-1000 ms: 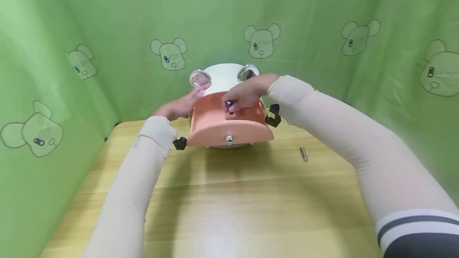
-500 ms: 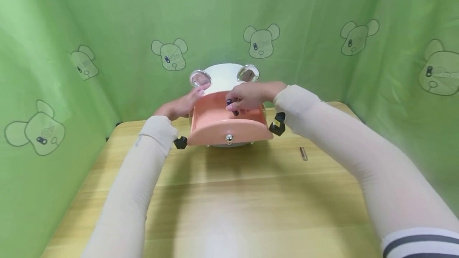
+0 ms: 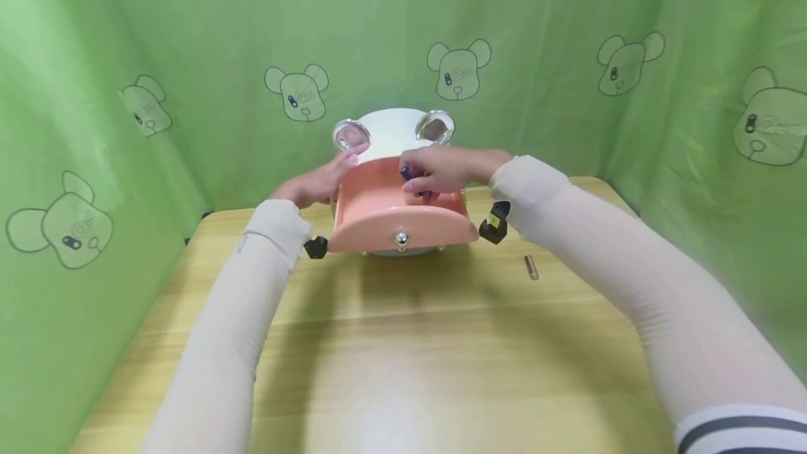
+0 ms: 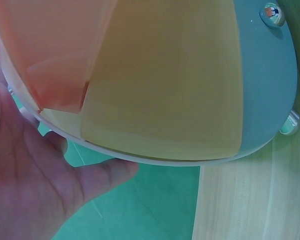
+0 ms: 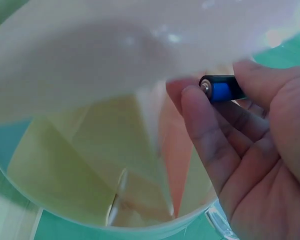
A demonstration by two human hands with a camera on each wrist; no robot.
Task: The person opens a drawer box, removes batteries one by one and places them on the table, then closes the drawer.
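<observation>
My right hand pinches a dark blue and black battery between thumb and fingers. In the head view the battery sits tilted over the pulled-out pink drawer, which has a round silver knob. The drawer belongs to a white rounded box with two silver-rimmed ear-like rounds on top. Against the box's left side rests my left hand, its fingers reaching up toward the left round. In the left wrist view its thumb lies extended along the box's rim. The drawer's floor is partly hidden by the right hand and the drawer front.
A small copper-coloured cylinder lies on the wooden table, right of the box. Black camera mounts sit at both wrists, close to the drawer's ends. A green curtain with bear-head prints surrounds the table's back and sides.
My right hand has shifted slightly right over the drawer, and the battery has gone from near upright to slanted in its fingers. The left hand has stayed in place.
</observation>
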